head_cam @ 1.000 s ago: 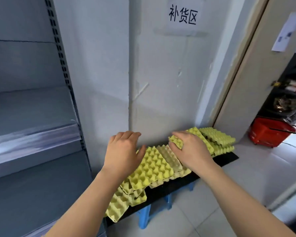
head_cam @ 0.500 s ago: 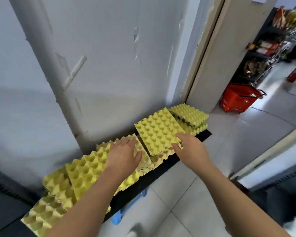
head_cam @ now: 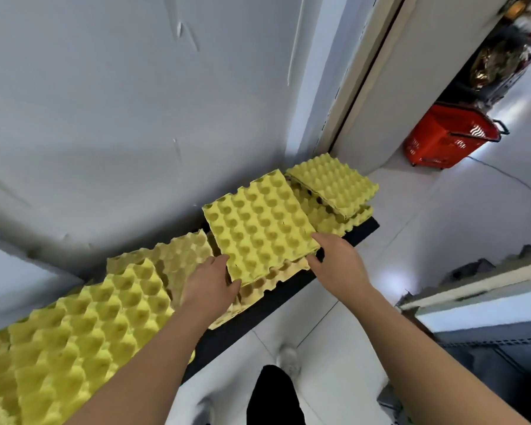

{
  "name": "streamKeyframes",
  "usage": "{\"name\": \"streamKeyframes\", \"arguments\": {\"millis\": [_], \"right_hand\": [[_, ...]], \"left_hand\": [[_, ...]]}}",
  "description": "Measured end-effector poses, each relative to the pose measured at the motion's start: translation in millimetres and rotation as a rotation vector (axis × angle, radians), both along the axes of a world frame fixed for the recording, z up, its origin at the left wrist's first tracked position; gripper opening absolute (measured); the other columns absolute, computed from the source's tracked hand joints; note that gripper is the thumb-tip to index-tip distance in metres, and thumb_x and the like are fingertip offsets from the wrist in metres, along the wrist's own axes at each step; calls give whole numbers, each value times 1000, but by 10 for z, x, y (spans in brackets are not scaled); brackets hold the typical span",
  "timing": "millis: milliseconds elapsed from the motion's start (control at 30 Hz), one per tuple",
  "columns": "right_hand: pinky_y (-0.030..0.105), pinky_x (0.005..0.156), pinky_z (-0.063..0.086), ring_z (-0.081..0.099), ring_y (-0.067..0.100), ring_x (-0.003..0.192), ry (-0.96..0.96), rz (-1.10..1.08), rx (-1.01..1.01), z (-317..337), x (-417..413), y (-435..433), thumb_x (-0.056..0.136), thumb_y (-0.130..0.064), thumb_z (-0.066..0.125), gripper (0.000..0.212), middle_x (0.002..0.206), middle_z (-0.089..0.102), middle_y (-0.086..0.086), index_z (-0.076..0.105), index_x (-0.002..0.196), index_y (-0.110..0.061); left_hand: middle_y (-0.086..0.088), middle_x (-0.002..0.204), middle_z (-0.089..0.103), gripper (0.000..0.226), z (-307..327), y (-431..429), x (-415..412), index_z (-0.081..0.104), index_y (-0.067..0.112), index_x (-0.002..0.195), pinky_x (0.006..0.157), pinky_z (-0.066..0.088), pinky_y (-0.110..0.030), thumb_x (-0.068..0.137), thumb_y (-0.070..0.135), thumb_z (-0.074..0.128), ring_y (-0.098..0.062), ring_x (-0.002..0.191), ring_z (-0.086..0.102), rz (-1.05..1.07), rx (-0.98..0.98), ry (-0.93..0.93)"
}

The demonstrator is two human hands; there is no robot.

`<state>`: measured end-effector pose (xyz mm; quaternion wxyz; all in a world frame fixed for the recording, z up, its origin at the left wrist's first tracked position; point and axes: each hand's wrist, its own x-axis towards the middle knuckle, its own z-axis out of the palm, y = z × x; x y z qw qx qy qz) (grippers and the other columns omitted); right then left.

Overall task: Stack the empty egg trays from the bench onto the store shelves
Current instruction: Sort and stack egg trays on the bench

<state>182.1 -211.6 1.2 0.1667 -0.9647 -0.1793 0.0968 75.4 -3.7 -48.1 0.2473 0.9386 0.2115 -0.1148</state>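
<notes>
Pick-up step. L hand point(head_cam: 210, 283) & R hand point(head_cam: 339, 265) each pinch a near corner of the top yellow egg tray point(head_cam: 258, 228). It lies on a brown egg tray point(head_cam: 276, 280) on the black bench point(head_cam: 364, 230). Next, I think: lift it level w/ both hands, leaving the brown one behind.

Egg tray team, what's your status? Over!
Left hand and right hand pinch yellow tray at near corners. It lies on other trays on bench. Nothing blocking.

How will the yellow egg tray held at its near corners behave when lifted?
Probably light: the yellow egg tray is thin moulded pulp, empty. Likely stiff enough to hold flat, as left hand and right hand pinch only its near corners, though it may sag slightly. Its dimples could snag the paler tray beneath.
</notes>
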Motion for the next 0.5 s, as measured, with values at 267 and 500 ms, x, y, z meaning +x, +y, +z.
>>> {"name": "streamKeyframes", "arguments": {"millis": [267, 500], "right_hand": [[37, 109, 33, 29, 23, 138, 157, 163, -100, -968, 1115, -71, 92, -35, 55, 64, 151, 31, 8, 27, 147, -19], [42, 115, 23, 12, 31, 144, 198, 204, -180, -1636, 1564, 0, 86, -50, 59, 88, 158, 5, 9, 5, 151, -26]], "left_hand": [[-8, 141, 42, 81, -952, -248, 738, 28, 18, 147, 97, 45, -39, 82, 40, 71, -27, 124, 47, 335, -220, 136], [-14, 140, 39, 103, -1629, -215, 996, 20, 13, 147, 88, 46, -40, 71, 46, 80, -33, 121, 49, 501, -259, 259]]}}
